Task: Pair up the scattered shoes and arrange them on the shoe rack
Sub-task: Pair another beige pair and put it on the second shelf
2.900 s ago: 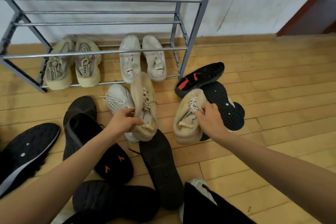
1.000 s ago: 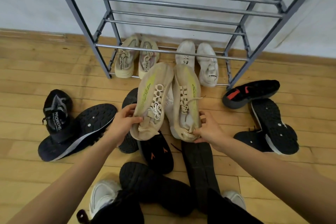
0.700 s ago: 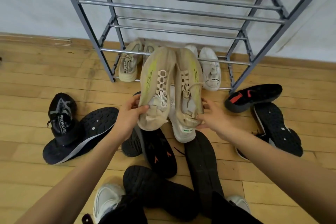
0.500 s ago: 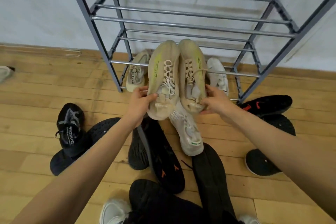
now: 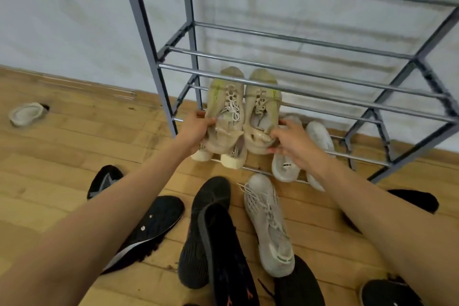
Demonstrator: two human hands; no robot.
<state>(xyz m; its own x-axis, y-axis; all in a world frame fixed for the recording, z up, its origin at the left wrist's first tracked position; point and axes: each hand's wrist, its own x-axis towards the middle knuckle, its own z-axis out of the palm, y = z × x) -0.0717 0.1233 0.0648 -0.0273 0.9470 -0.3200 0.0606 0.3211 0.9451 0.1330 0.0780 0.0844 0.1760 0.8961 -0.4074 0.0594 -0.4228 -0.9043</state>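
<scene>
The left hand [image 5: 198, 129] grips the left beige shoe [image 5: 224, 109] at its heel end, fingers curled round the outer side. The right hand [image 5: 290, 141] pinches the heel of the right beige shoe [image 5: 260, 117]. The two shoes lie side by side, touching, directly ahead of both hands. Their toes pass beneath a front rail of the shoe rack [image 5: 149, 45], above the cream pair [image 5: 232, 160] on the bottom tier and just beside the white pair [image 5: 285, 166]; whether the soles rest on rails cannot be told.
</scene>
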